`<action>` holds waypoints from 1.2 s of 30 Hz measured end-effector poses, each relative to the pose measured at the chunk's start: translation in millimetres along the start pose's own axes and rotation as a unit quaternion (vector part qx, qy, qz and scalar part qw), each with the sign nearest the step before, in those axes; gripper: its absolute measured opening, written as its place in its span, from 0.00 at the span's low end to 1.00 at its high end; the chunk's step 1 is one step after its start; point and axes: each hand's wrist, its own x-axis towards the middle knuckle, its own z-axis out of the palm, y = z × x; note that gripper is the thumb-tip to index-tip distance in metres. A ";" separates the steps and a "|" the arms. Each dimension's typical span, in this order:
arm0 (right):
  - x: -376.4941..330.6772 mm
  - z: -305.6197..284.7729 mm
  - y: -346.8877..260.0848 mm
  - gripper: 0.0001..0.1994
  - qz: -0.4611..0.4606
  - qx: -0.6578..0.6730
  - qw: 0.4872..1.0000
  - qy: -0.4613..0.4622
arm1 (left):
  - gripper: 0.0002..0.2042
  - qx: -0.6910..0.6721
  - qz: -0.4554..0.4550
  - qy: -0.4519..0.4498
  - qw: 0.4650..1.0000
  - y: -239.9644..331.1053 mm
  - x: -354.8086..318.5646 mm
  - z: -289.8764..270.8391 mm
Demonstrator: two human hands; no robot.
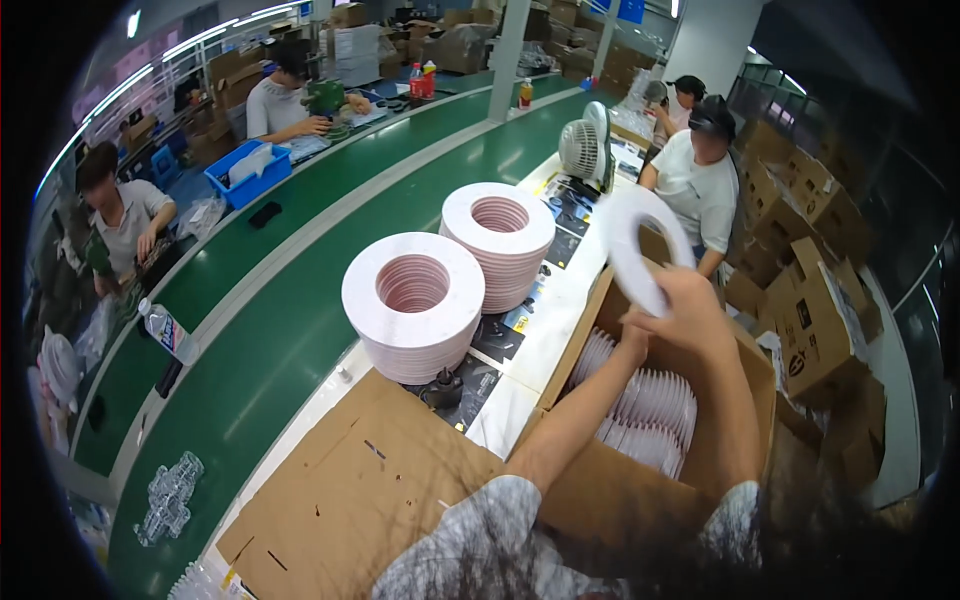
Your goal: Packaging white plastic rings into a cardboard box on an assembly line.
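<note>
**Ring held up over the box**

Head view: Your right hand is up high over the open box. Its grip is closed on a flat white ring. The ring is tilted and stands on edge in the air, above the box's far side. Your left hand is just under the right one, close to your right wrist. You cannot tell if its grip is open or closed, because the right hand hides part of it.

Inside the box, more white rings stand packed in rows on their edges. On the tabletop to your left stand two tall stacks of the same rings, side by side. A flat sheet of cardboard lies near you, beside the box. A small white fan stands farther along. A person in a white shirt sits past the box. A green belt runs along the left.
</note>
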 end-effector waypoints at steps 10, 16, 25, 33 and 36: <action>135.1 46.4 -133.2 0.29 -0.245 -0.006 0.954 -0.174 | 0.20 0.073 -0.136 -0.044 0.987 40.7 8.6 -0.8; 141.8 56.8 -147.6 0.29 -0.286 -0.033 0.940 -0.186 | 0.20 0.083 -0.164 -0.045 0.982 51.2 10.5 -2.0; 140.4 74.0 -157.0 0.29 -0.291 -0.068 0.916 -0.267 | 0.20 0.113 -0.220 -0.053 0.967 60.9 10.9 -0.1; 134.1 70.4 -157.0 0.31 -0.267 -0.023 0.917 -0.295 | 0.20 0.147 -0.295 -0.066 0.942 65.4 -4.3 -2.0; 126.3 59.7 -118.6 0.37 -0.323 0.059 0.929 -0.168 | 0.19 0.163 -0.334 -0.132 0.919 25.3 -4.6 28.9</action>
